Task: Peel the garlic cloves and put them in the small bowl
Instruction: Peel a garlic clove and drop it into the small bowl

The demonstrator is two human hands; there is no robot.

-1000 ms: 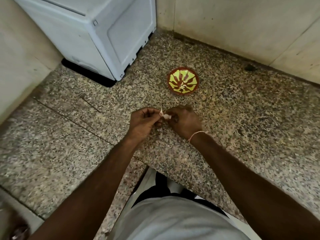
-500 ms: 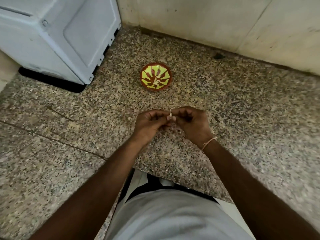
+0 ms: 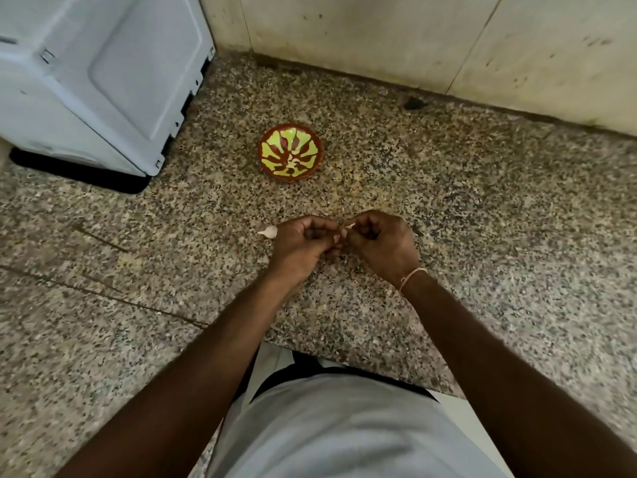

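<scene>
Over the speckled granite counter (image 3: 448, 208), my left hand (image 3: 303, 246) and my right hand (image 3: 382, 243) meet fingertip to fingertip. Between them they pinch a small pale garlic clove (image 3: 345, 230), mostly hidden by the fingers, with a bit of skin sticking up. Another unpeeled clove (image 3: 268, 231) lies on the counter just left of my left hand. Beyond the hands stands the small red bowl (image 3: 291, 152) with a yellow-green pattern; pale pieces lie inside it.
A white appliance (image 3: 100, 77) stands at the back left corner. Tiled walls (image 3: 379, 36) close off the back. The counter's front edge (image 3: 344, 360) runs just before my body. A dark spot (image 3: 413, 103) lies near the wall.
The camera view shifted, so the bowl and appliance sit further right in the frame. My hands stay together on the clove. The loose clove left of my left hand has come into sight.
</scene>
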